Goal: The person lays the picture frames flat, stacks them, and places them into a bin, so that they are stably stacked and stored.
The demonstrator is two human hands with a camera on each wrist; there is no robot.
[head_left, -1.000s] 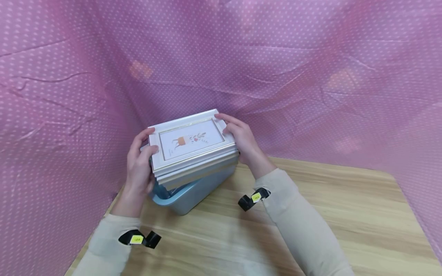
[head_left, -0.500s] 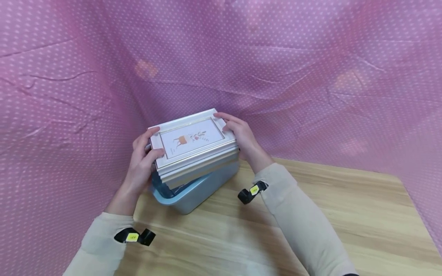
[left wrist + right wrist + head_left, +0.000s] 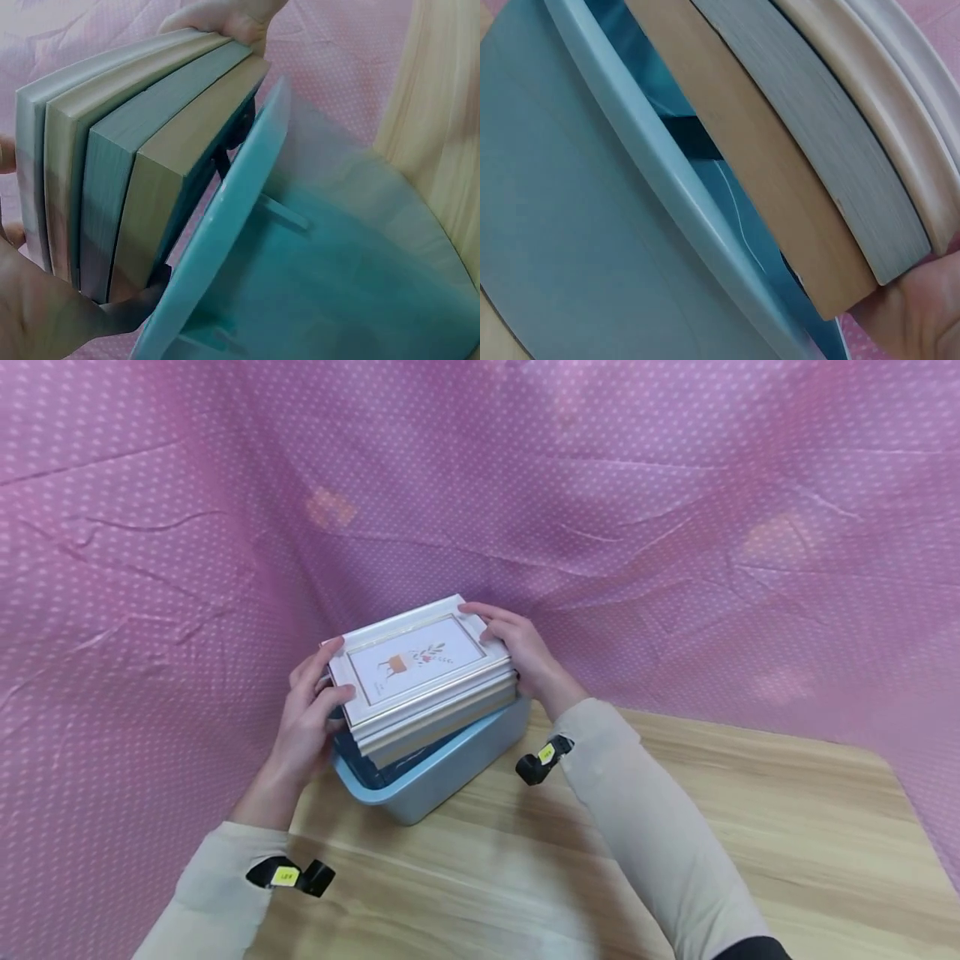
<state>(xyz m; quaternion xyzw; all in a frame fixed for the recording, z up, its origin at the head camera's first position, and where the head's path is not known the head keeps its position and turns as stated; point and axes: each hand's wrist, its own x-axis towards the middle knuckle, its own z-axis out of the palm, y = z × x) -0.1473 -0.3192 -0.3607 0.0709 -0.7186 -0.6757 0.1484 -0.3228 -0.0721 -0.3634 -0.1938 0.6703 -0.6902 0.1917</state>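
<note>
Several picture frames (image 3: 420, 660) lie stacked flat, one on another, held by both hands over a light blue plastic bin (image 3: 450, 777). The uppermost frame is white with a picture of an orange animal and leafy sprigs. On the left end, my left hand (image 3: 303, 714) grips the stack, thumb and fingertips over the top frame's edge. My right hand (image 3: 525, 652) grips the opposite end the same way. In the left wrist view, the stack's side edges are white, cream, grey and tan (image 3: 184, 124). The lowest frame tilts close above the bin's rim (image 3: 656, 180).
The bin stands on a light wood-grain table (image 3: 720, 827), near its left back part. A pink dotted cloth (image 3: 570, 510) hangs behind and on both sides. Dark items (image 3: 694, 136) show under the stack at the bin's mouth.
The stack has shifted slightly left relative to the bin, and more of the bin's right end shows. My left thumb reaches further over the top frame. Both hands keep their grip.
</note>
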